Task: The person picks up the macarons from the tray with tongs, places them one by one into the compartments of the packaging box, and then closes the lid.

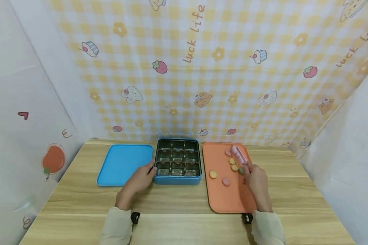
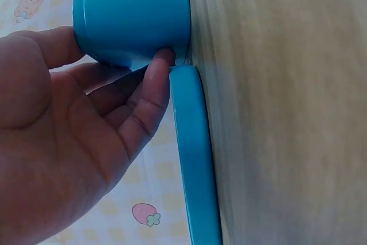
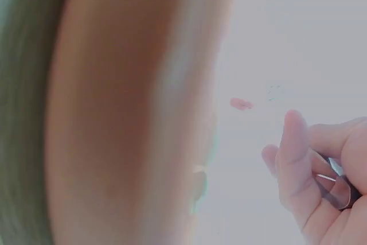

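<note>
My left hand [image 1: 143, 177] holds the left side of a blue box [image 1: 178, 180], thumb at the rim and fingers against the outer wall. Inside the box sits a dark insert [image 1: 177, 155] with several square compartments. In the left wrist view the fingertips [image 2: 157, 76] lie right between the box and the blue lid edge [image 2: 195, 153]. Over the orange tray [image 1: 216, 197], my right hand [image 1: 257, 180] grips a pink tong-like tool [image 1: 239, 156], pointing away from me. Near its tip lie small macaron-like rounds: a pink one [image 1: 228, 152], yellow ones [image 1: 231, 161] and a green one [image 1: 241, 170].
A shallow blue lid [image 1: 125, 163] lies left of the box. Another yellow round [image 1: 213, 174] and a pink round [image 1: 226, 181] rest on the tray's left half. Behind the wooden table [image 1: 171, 224] hangs a checked cloth [image 1: 217, 81].
</note>
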### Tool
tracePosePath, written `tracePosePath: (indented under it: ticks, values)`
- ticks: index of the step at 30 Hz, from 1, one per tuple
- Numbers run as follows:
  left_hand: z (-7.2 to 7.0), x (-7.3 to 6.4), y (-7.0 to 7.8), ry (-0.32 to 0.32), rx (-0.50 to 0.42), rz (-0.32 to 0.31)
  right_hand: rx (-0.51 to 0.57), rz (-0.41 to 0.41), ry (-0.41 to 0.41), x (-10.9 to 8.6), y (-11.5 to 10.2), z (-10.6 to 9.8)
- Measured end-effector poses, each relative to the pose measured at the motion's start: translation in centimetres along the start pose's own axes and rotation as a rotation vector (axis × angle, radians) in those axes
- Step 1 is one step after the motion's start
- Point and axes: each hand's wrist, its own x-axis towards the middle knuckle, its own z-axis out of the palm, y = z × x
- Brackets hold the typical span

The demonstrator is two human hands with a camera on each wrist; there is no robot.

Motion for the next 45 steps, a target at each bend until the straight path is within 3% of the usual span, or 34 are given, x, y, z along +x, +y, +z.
tracePosePath:
  ticks: [5,11,14,21,31,45]
  values:
    - [-0.1,0.0,0.2,0.010,0.020,0.027,0.143,0.075,-0.018,0.0,-0.8,-0.3]
    - [-0.1,0.2,0.4,0.007,0.026,0.033,0.473,0.179,-0.084,0.0,-2.9,-0.5]
    - [0.0,0.3,0.4,0.013,0.041,0.044,0.571,0.194,-0.124,-0.2,-4.1,-0.4]
    - [-0.1,0.1,0.3,0.018,0.049,0.050,0.615,0.204,-0.225,-0.5,-6.6,1.0]
    - [-0.1,-0.4,0.3,0.021,0.047,0.047,0.741,0.218,-0.386,0.7,-9.9,3.7]
    - [-0.1,-0.3,0.1,0.013,0.042,0.038,0.735,0.156,-0.532,2.1,-14.2,6.6]
